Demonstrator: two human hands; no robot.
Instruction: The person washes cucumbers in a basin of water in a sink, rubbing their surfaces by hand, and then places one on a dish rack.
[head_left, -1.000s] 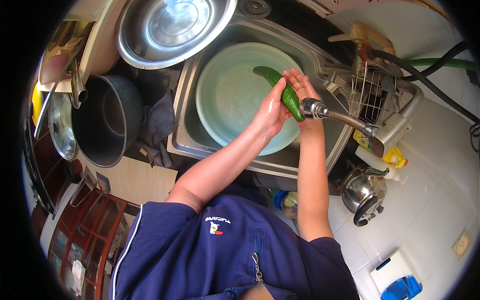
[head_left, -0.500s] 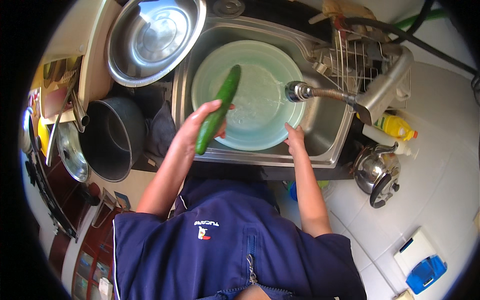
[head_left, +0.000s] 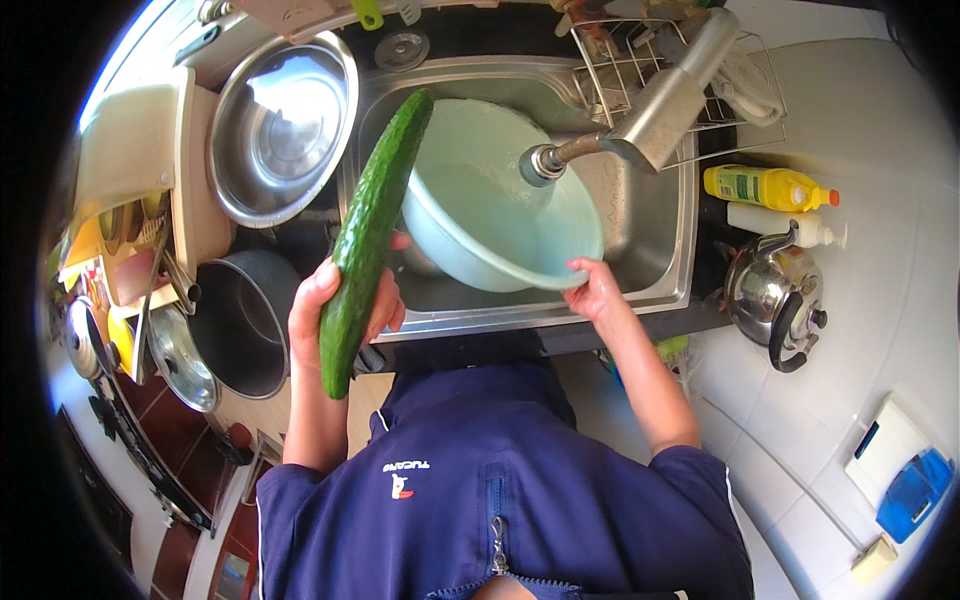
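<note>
A long green cucumber (head_left: 375,235) is gripped in my left hand (head_left: 343,307), held up in front of the sink's left part with its far end pointing away from me. My right hand (head_left: 594,289) pinches the near right rim of a pale green plastic basin (head_left: 455,245). The basin is tilted inside the steel sink (head_left: 640,215), its left side raised. Over its right part hangs the faucet head (head_left: 542,165) on a flexible neck. Whether water is still running from it I cannot tell clearly.
Left of the sink stand a shiny steel bowl (head_left: 285,130) and a dark pot (head_left: 240,325) beside a glass lid (head_left: 183,360). On the right are a wire rack (head_left: 625,75), a yellow bottle (head_left: 765,188), a white bottle (head_left: 778,223) and a steel kettle (head_left: 765,290).
My left hand has drawn the cucumber left and closer to me, away from over the basin. The basin, flat before, now tips with my right hand on its rim.
</note>
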